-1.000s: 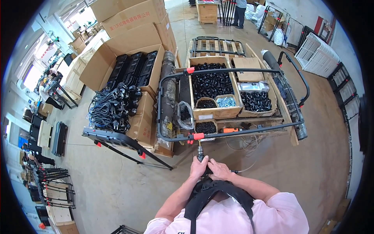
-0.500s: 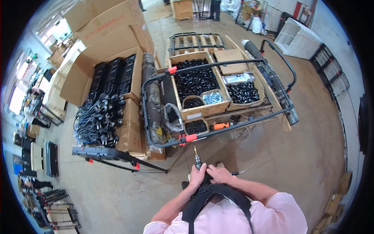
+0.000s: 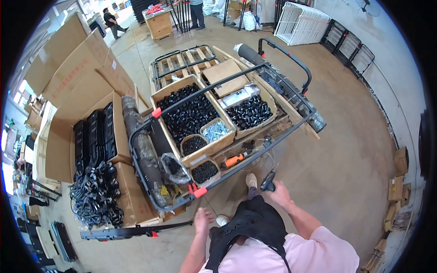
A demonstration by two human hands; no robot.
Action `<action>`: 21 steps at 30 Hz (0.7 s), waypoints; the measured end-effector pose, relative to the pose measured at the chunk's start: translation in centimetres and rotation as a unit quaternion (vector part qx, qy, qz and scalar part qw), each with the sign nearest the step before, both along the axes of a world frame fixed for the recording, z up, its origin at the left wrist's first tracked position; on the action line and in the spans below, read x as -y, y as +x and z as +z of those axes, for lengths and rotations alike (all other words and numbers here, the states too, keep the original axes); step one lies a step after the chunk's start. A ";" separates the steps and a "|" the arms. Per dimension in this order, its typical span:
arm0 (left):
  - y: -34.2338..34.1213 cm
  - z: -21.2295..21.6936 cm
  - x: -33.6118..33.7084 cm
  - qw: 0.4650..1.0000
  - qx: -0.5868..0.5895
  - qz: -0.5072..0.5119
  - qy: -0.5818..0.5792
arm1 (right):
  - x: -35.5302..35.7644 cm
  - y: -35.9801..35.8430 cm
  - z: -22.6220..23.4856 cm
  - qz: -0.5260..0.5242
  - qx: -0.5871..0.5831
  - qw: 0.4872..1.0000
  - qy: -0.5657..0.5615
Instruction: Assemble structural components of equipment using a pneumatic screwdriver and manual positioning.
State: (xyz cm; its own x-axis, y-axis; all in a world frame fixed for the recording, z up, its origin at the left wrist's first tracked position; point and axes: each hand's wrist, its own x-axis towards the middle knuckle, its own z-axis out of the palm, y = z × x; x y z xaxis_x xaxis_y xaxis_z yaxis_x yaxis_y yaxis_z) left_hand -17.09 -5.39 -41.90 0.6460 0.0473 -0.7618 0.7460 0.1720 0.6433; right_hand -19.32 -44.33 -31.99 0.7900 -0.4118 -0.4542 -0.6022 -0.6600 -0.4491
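My right hand (image 3: 279, 194) is closed around a dark power drill (image 3: 268, 181), held out ahead of me on the right. Its tip points away, toward the near edge of a black tubular frame (image 3: 248, 163). Nothing shows in my left hand (image 3: 203, 220); its fingers are loosely extended near the frame's front left corner. The frame, fitted with red pieces, lies over boxes of small parts. Under its near bar are a small box of black screws (image 3: 205, 172) and an orange-bodied power tool (image 3: 234, 160).
A carton of black plastic parts (image 3: 95, 134) stands left, with a heap of black cables (image 3: 95, 195) before it. A big box of black caps (image 3: 189, 111) holds a tub of silver bolts (image 3: 215, 131). White racks (image 3: 300, 23) lean by the wall; people stand far off.
My hands have parted: the left has let go of the drill and moved left, while the right has carried it to the right. The view has turned rightward.
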 end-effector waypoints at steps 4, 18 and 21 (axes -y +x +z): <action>2.7 -1.9 -4.9 0.967 0.043 0.247 -0.042 | 6.2 7.4 -2.6 -0.110 0.048 0.992 -0.041; 13.0 3.6 -3.7 0.817 0.089 0.560 0.103 | 23.0 24.6 -13.0 -0.077 0.078 0.991 -0.076; 12.7 1.8 -4.4 0.791 0.059 0.596 0.123 | 24.5 23.5 -12.4 0.017 0.059 0.994 -0.090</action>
